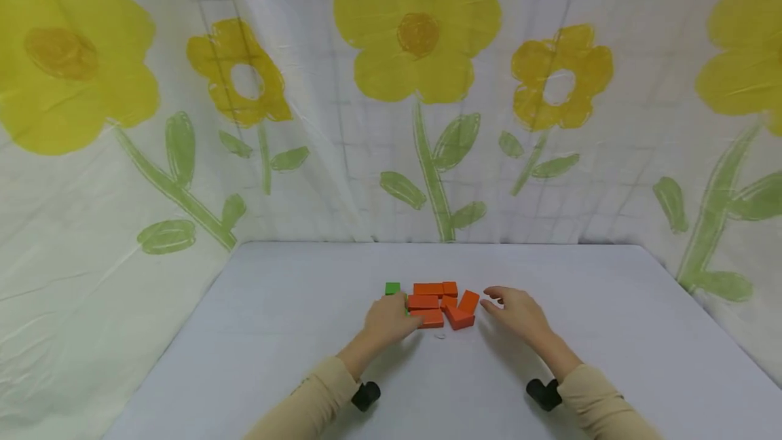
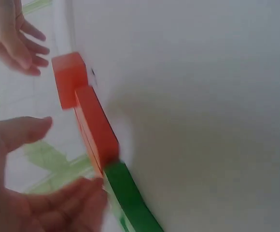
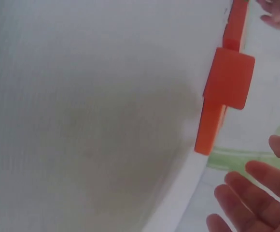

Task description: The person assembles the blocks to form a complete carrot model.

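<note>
A cluster of several orange blocks (image 1: 440, 304) lies on the white table (image 1: 293, 331), with a small green block (image 1: 393, 288) at its left end. My left hand (image 1: 406, 311) rests at the cluster's left side, fingers relaxed, close to the green block and the nearest orange block (image 1: 430, 318). The left wrist view shows that hand (image 2: 70, 154) spread with nothing held, beside a long orange block (image 2: 96, 130) and the green block (image 2: 128, 198). My right hand (image 1: 491, 299) hovers just right of the cluster with loose fingers and holds nothing. Its fingertips (image 3: 256, 193) show below an orange block (image 3: 229, 77).
A white curtain with yellow flowers (image 1: 421, 39) hangs behind and around the table. The table's left edge (image 1: 183, 338) and right edge (image 1: 702, 318) slope toward me. Small black wrist cameras (image 1: 366, 396) sit on both tan sleeves.
</note>
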The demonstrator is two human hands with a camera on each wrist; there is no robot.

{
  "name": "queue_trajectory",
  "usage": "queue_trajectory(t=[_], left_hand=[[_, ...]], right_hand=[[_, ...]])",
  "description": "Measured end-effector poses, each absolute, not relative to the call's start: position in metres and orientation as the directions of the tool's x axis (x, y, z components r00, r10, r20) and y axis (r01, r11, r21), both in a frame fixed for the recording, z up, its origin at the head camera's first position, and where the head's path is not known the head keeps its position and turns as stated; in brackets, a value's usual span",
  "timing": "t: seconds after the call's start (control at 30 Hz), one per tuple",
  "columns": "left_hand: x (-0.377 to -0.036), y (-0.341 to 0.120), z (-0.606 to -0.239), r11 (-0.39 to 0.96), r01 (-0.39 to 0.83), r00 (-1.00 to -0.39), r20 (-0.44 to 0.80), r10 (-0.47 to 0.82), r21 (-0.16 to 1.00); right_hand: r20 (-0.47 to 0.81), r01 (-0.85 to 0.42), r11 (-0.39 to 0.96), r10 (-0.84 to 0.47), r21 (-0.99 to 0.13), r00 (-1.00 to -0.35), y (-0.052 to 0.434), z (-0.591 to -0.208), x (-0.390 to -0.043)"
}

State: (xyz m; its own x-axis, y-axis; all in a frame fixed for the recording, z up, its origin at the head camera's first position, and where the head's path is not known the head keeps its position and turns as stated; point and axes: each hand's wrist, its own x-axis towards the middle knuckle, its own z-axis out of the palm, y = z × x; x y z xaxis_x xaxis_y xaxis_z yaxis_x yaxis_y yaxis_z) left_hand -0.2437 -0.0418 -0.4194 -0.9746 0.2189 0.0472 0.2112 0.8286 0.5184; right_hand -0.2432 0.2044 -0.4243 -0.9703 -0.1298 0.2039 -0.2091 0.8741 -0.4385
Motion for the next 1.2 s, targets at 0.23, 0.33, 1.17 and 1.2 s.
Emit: queue_trajectory(t=[0.23,0.33,1.17,1.2], left_hand=[[-0.252,0.008,-0.426,0.972,0.063,-0.998,-0.009,0.066,0.226],[-0.257,0.017,-0.427,0.994,0.024,-0.999,-0.033,0.027,0.110],[-0.229,-0.032,-0.413,0.827,0.430,-0.840,-0.174,0.513,0.363],[-0.227,-0.036,-0.413,0.821,0.448,-0.828,-0.183,0.530,0.354]], right_hand=[[0.189,-0.190,0.866,-0.114,-0.463,-0.975,0.193,-0.423,-0.239],[0.189,-0.193,0.865,-0.116,-0.463,-0.975,0.191,-0.421,-0.237],[0.166,-0.198,0.856,-0.133,-0.477,-0.977,0.191,-0.423,-0.235],[0.166,-0.208,0.851,-0.145,-0.482,-0.975,0.191,-0.422,-0.236]])
